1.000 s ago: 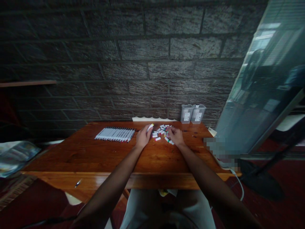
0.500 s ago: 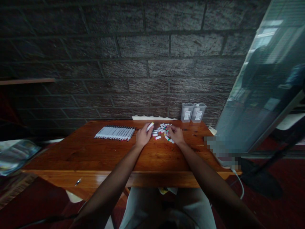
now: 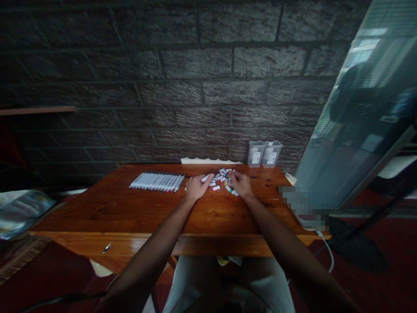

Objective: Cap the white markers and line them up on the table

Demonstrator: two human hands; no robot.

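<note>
My left hand (image 3: 196,187) is closed around a white marker (image 3: 205,178), most of which is hidden in the palm. Just right of it lies a loose pile of short white pieces with coloured ends (image 3: 216,188), like marker caps. My right hand (image 3: 240,182) reaches the right side of this pile with thumb and fingers pinched together. What sits between those fingertips is too small to make out. Left of my left hand, several white markers (image 3: 158,181) lie side by side in a neat row.
Two clear plastic containers (image 3: 264,154) stand at the back right of the wooden table (image 3: 208,217). A white strip with a wavy edge (image 3: 211,161) runs along the stone wall. At the right edge lies a blurred-out object (image 3: 304,208) with a white cable (image 3: 327,252).
The marker in my left hand has tipped from pointing up and away to lying lower, and my left thumb has shifted right toward the pile. My right hand has hardly moved.
</note>
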